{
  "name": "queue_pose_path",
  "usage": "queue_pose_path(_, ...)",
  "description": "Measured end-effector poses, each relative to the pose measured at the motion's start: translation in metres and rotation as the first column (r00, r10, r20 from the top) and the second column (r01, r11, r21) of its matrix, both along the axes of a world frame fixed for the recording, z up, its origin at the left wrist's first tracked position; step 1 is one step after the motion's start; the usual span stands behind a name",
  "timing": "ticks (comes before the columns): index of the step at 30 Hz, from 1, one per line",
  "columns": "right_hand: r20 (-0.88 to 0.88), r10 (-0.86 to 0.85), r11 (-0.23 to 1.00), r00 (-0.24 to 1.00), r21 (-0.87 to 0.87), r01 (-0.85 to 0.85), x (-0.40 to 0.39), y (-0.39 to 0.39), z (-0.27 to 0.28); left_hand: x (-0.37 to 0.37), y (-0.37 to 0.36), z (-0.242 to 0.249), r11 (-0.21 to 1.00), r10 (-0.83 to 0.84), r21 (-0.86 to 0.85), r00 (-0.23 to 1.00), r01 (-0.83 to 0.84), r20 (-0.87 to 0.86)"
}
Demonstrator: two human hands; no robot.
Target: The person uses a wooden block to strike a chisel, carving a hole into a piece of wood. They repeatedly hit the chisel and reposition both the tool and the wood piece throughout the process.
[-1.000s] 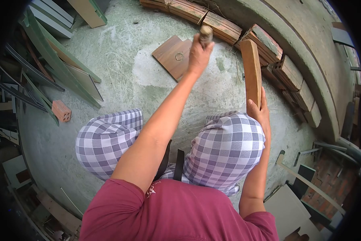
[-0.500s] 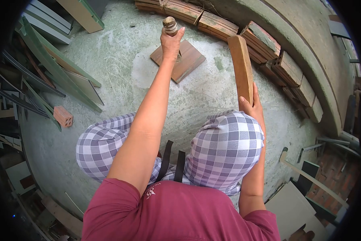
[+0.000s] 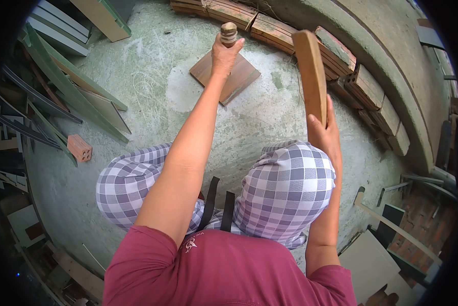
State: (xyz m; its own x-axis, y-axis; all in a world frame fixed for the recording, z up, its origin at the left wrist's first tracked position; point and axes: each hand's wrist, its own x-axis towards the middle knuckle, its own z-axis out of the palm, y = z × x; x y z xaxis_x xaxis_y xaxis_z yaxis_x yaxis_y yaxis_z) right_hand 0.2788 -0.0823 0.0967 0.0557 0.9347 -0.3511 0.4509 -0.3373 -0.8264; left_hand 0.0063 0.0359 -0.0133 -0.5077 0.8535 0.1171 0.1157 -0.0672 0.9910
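Observation:
My left hand [image 3: 225,56] is closed around the handle of a chisel [image 3: 229,33], whose worn wooden top and pale bands stick up out of my fist. Its lower part is hidden behind the hand. Beneath it, a square brown wooden board [image 3: 245,76] lies flat on the floor, turned cornerwise. My right hand [image 3: 324,127] grips the lower end of a long, thick wooden mallet [image 3: 310,74]. The mallet points up and slightly left, raised above my right knee and apart from the chisel.
Stacked hollow bricks [image 3: 277,31] line the low concrete ledge [image 3: 376,56] at the far right. On the left, green-edged boards [image 3: 71,86] lean together near a single small brick [image 3: 79,148]. Grey panels [image 3: 369,260] lie at the lower right. The concrete floor [image 3: 137,102] is scratched.
My left hand and the chisel have shifted right over the board. The mallet has moved a little right and up with my right hand. The board stays in place.

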Motion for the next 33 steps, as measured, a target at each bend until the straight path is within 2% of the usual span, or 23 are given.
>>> queue_pose_path(1,-0.003,0.004,1.000,1.000,-0.002,-0.004,-0.002,0.007,0.009,0.003,0.003,-0.004,1.000,-0.023,-0.002,0.998,0.023,-0.058)
queue_pose_path(4,-0.016,0.017,0.931,1.000,0.364,-0.010,-0.008,0.032,0.039,0.015,0.005,-0.007,0.998,-0.054,-0.036,0.981,0.048,-0.186)
queue_pose_path(5,-0.035,0.004,0.888,0.999,0.459,0.012,-0.011,0.042,0.047,0.019,0.005,-0.005,0.997,-0.065,-0.063,0.965,0.051,-0.253)
queue_pose_path(7,-0.081,-0.003,0.816,0.997,0.576,0.049,-0.018,0.056,0.060,0.025,0.005,-0.003,0.995,-0.091,-0.060,0.966,0.078,-0.243)
queue_pose_path(9,-0.150,0.021,0.818,0.988,0.571,0.070,-0.033,0.061,0.064,0.030,0.004,0.000,0.990,-0.131,-0.088,0.957,0.111,-0.260)
queue_pose_path(11,-0.015,0.055,0.801,0.998,0.598,-0.035,-0.047,0.066,0.041,0.033,0.008,-0.008,0.991,-0.127,-0.077,0.960,0.111,-0.249)
queue_pose_path(12,0.111,0.132,0.901,0.985,0.401,-0.166,-0.051,0.062,0.026,0.035,0.010,-0.013,0.994,-0.113,-0.042,0.956,0.105,-0.272)
queue_pose_path(13,0.317,0.343,0.900,0.884,0.159,-0.406,-0.056,0.061,0.022,0.036,0.011,-0.019,0.995,-0.098,-0.007,0.951,0.100,-0.294)
queue_pose_path(14,0.313,0.374,0.900,0.873,0.102,-0.423,-0.056,0.061,0.023,0.037,0.010,-0.026,0.983,-0.170,0.050,0.975,0.178,-0.140)
queue_pose_path(15,0.311,0.402,0.899,0.861,0.047,-0.436,-0.056,0.062,0.026,0.039,0.011,-0.023,0.982,-0.170,0.057,0.975,0.180,-0.142)
queue_pose_path(17,0.367,0.379,0.893,0.849,0.095,-0.440,-0.053,0.067,0.041,0.037,0.008,-0.022,0.990,-0.134,0.022,0.965,0.142,-0.227)
queue_pose_path(19,0.245,0.306,0.874,0.920,0.311,-0.373,-0.050,0.071,0.052,0.037,0.008,-0.013,0.996,-0.094,-0.019,0.956,0.093,-0.276)
queue_pose_path(21,0.071,0.200,0.862,0.977,0.461,-0.210,-0.052,0.072,0.070,0.035,0.004,-0.008,0.991,-0.124,-0.074,0.970,0.111,-0.209)
queue_pose_path(23,-0.023,0.133,0.803,0.991,0.589,-0.094,-0.058,0.076,0.065,0.034,0.003,-0.004,0.993,-0.112,-0.066,0.968,0.100,-0.225)
queue_pose_path(25,0.020,0.088,0.744,0.996,0.663,-0.079,-0.068,0.077,0.030,0.035,0.005,-0.007,0.996,-0.091,-0.023,0.963,0.088,-0.253)
queue_pose_path(26,0.157,0.175,0.927,0.972,0.307,-0.216,-0.065,0.068,0.024,0.037,0.004,-0.007,0.996,-0.086,-0.017,0.963,0.085,-0.254)
queue_pose_path(27,0.382,0.359,0.893,0.851,0.125,-0.433,-0.064,0.069,0.016,0.038,0.003,-0.006,0.993,-0.118,-0.044,0.965,0.110,-0.233)
queue_pose_path(29,0.300,0.368,0.907,0.880,0.093,-0.411,-0.049,0.075,0.015,0.041,0.002,-0.005,0.988,-0.149,-0.068,0.966,0.137,-0.210)
queue_pose_path(31,0.228,0.319,0.920,0.920,0.161,-0.358,-0.045,0.075,0.034,0.041,-0.001,-0.012,0.990,-0.131,0.010,0.960,0.138,-0.249)
queue_pose_path(32,0.163,0.295,0.890,0.942,0.313,-0.332,-0.040,0.078,0.032,0.041,0.001,-0.016,0.986,-0.153,0.014,0.951,0.163,-0.269)
queue_pose_path(33,0.038,0.246,0.902,0.969,0.356,-0.243,-0.044,0.077,0.046,0.040,0.000,-0.014,0.989,-0.141,0.009,0.953,0.149,-0.268)
